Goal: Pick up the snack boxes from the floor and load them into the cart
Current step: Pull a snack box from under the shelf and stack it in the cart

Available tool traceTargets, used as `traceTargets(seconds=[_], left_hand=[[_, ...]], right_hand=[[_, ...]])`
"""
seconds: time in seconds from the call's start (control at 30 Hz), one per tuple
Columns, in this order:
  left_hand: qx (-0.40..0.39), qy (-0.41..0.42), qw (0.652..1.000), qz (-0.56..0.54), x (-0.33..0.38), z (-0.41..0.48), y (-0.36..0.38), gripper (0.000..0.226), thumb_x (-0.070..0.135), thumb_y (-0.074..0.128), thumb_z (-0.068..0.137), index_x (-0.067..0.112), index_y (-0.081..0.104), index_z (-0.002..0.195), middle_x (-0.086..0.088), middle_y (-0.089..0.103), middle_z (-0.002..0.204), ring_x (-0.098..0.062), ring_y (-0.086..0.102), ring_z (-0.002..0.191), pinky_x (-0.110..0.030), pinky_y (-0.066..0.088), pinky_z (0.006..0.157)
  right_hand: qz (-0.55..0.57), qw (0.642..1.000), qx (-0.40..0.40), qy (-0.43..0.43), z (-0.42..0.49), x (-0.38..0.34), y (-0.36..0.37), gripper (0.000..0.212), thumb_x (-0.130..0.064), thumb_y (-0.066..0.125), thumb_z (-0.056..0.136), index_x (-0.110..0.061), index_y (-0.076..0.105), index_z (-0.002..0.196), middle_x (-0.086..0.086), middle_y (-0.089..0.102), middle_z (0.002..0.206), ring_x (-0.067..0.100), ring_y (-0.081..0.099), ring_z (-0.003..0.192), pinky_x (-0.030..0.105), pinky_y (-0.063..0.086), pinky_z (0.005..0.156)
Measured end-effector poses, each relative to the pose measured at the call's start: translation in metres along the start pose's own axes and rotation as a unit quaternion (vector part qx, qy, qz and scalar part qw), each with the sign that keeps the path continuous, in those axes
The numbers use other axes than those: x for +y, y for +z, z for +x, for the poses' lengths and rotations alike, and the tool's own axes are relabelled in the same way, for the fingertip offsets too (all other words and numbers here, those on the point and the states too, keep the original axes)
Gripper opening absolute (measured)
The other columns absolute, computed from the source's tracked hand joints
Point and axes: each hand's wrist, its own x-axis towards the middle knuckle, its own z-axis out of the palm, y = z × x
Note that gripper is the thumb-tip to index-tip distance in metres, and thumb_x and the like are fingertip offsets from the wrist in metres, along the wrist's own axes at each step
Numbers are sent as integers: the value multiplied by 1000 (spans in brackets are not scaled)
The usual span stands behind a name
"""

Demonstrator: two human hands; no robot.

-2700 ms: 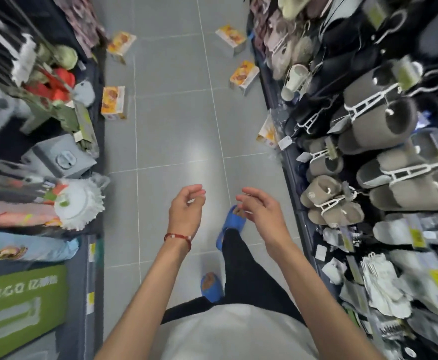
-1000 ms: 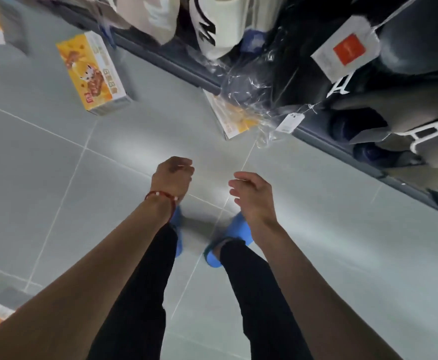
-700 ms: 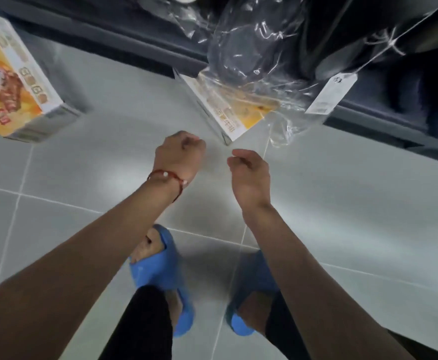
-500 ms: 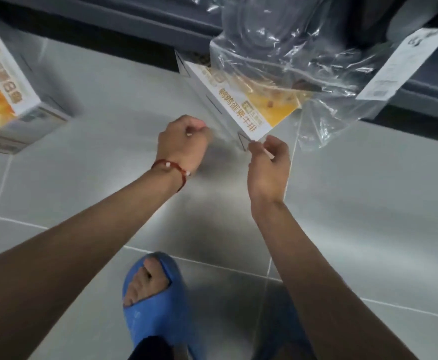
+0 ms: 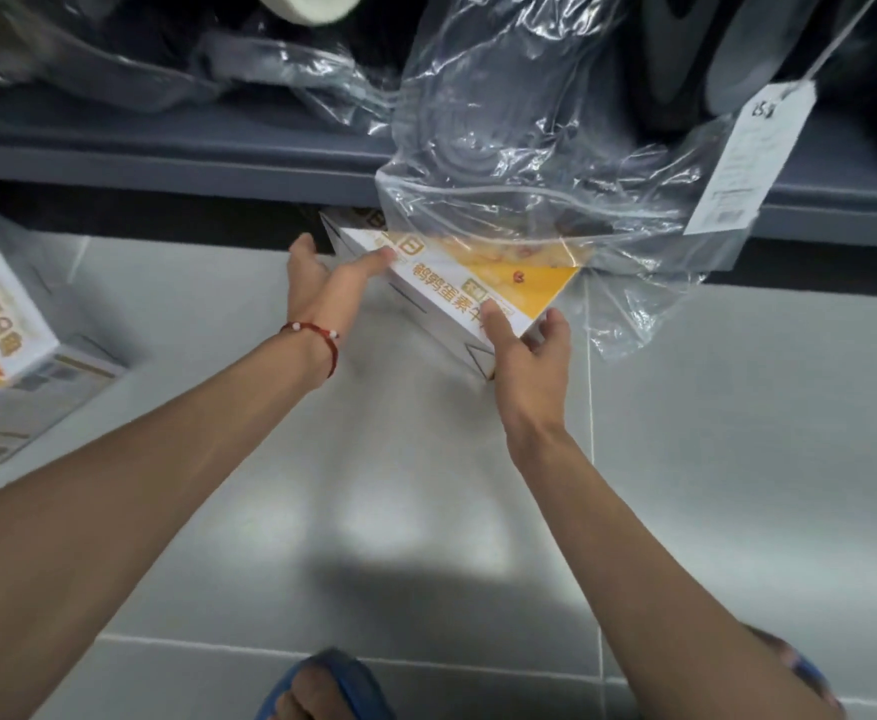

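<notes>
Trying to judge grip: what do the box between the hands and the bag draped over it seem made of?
Snack box: likely printed paperboard, smooth, slightly glossy; crisp folded edges and flat printed faces. Bag: thin clear plastic film, glossy; see-through, crinkled, with bright glints.

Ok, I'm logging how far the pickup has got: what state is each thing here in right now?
Snack box: on the floor, tilted against the shelf, partly under the plastic bag.
Left hand: straight fingers against the box's left end.
Right hand: grips the box's near corner, thumb on top.
Second snack box: lying on the floor, untouched.
Plastic bag: hanging off the shelf, draped over the box.
</notes>
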Motion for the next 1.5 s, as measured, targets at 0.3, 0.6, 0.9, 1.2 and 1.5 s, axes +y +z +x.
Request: traceTargets(seconds=[0.3, 0.6, 0.9, 1.2, 1.5], left_hand=[[-19, 22, 1000, 10, 1, 20, -6, 69, 39, 86, 66, 20, 51, 123, -2, 65, 127, -19, 62, 115, -37, 46, 105], [151, 51, 987, 20, -34, -23, -40, 29, 34, 73, 86, 14, 54, 95, 10, 64, 87, -2, 60, 76, -13, 41, 59], [49, -7, 994, 93, -27, -15, -64, 32, 49, 61, 92, 21, 63, 106, 4, 71, 93, -12, 68, 81, -27, 51, 71], [-123, -109, 982, 89, -3, -1, -55, 56, 57, 76, 76, 32, 58, 123, 5, 79, 94, -19, 77, 79, -36, 60, 75], [-21, -208, 978, -9, 28, -123, -101, 65, 39, 81, 75, 18, 52, 130, -7, 74, 112, -25, 76, 82, -32, 57, 57]], right_hand=[[-38, 998, -39, 1, -2, -2, -8, 25, -16, 67, 100, -17, 61, 124, -8, 74, 114, -8, 70, 92, 6, 49, 74], [-74, 996, -43, 40, -14, -5, -19, 42, -20, 74, 90, -17, 58, 129, -4, 72, 117, 8, 68, 100, 24, 44, 73], [-142, 988, -37, 52, 2, -14, -14, 34, -33, 74, 89, -20, 56, 114, 0, 68, 114, 13, 68, 97, 19, 53, 64], [-164, 981, -72, 67, 2, -25, -2, 58, -50, 75, 70, -22, 64, 120, -3, 76, 110, 18, 74, 99, 48, 59, 94], [-202, 958, -130, 157, -86, -81, -28, 71, -49, 79, 68, -20, 55, 129, -2, 74, 114, 19, 74, 101, 49, 59, 94]])
